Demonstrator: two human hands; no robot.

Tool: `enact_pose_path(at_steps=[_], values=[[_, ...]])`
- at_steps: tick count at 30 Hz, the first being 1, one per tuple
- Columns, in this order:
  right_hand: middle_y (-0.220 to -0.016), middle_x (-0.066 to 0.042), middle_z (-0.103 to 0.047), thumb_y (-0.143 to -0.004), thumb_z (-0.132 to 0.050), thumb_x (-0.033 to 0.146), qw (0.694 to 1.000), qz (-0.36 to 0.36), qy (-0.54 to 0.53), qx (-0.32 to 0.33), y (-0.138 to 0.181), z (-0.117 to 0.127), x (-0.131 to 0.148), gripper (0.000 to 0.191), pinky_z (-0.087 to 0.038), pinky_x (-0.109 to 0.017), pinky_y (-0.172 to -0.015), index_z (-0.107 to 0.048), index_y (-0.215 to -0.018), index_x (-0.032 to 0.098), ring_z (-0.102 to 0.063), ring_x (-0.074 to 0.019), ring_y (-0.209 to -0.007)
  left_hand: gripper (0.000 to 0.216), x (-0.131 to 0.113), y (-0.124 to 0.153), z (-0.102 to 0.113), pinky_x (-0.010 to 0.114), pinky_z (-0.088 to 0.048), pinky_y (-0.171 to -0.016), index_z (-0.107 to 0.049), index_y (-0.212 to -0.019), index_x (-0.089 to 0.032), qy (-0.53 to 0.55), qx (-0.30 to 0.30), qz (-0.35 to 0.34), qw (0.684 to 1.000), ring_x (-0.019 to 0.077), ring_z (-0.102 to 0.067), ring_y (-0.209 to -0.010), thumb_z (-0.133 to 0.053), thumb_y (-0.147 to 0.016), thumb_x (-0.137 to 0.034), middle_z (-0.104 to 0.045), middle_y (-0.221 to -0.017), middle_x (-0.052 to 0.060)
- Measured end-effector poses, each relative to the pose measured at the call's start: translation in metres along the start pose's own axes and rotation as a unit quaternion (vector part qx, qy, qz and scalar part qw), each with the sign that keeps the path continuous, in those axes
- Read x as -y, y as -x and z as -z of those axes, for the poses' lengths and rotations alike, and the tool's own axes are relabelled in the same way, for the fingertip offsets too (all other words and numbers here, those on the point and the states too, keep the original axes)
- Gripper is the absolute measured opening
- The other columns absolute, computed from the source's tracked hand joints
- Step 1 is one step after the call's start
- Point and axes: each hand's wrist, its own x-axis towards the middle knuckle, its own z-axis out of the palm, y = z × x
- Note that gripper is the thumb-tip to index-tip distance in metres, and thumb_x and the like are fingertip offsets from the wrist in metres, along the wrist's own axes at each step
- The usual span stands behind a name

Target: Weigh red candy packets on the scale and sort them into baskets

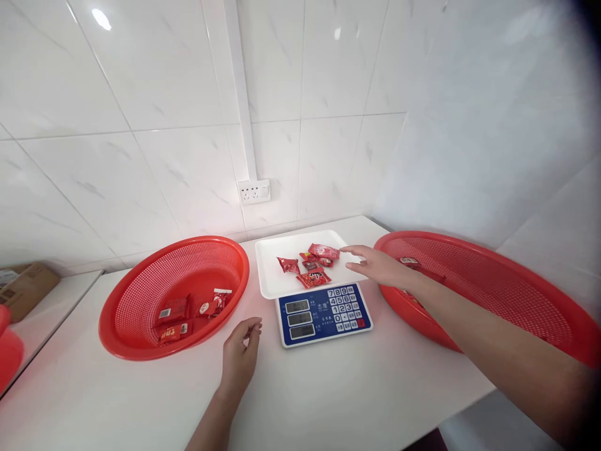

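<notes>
A wall socket (254, 191) on white tiles, and a cardboard box (24, 288) far left.

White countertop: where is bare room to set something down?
White countertop lies bare in front of the blue-faced scale, beside the left hand. Crowded: the scale's white tray, scattered with red snack packets under the right hand, flanked by two red mesh baskets.

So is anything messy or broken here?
Nothing stands out. The red packets lie in a loose pile on the scale's white tray, and both red baskets sit upright on the counter, unbroken.
</notes>
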Motion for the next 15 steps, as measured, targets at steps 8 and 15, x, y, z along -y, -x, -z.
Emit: enact_pose_path(at_steps=[8,15], values=[[-0.123,-0.001,-0.059,-0.08,-0.05,0.041,0.997,-0.045,0.055,-0.04,0.061,0.013,-0.01,0.039,-0.042,-0.047,-0.097,-0.058,-0.117,0.031,-0.05,-0.0308,-0.116,0.023,-0.005,0.0,-0.001,0.029,-0.053,-0.069,-0.064,-0.09,-0.019,-0.008,-0.005,-0.02,1.0,0.0177,-0.066,-0.076,-0.049,-0.082,-0.034,-0.069,-0.086,0.006],[-0.112,-0.005,-0.065,-0.079,-0.05,0.045,0.993,-0.069,-0.094,0.003,0.114,-0.035,-0.016,0.037,-0.049,-0.042,-0.089,-0.062,-0.108,0.027,-0.058,-0.0282,-0.106,0.023,-0.006,0.002,-0.001,0.028,-0.052,-0.072,-0.063,-0.092,-0.019,-0.016,0.001,-0.007,1.0,0.0169,-0.066,-0.078,-0.047,-0.084,-0.034,-0.068,-0.088,0.006]])
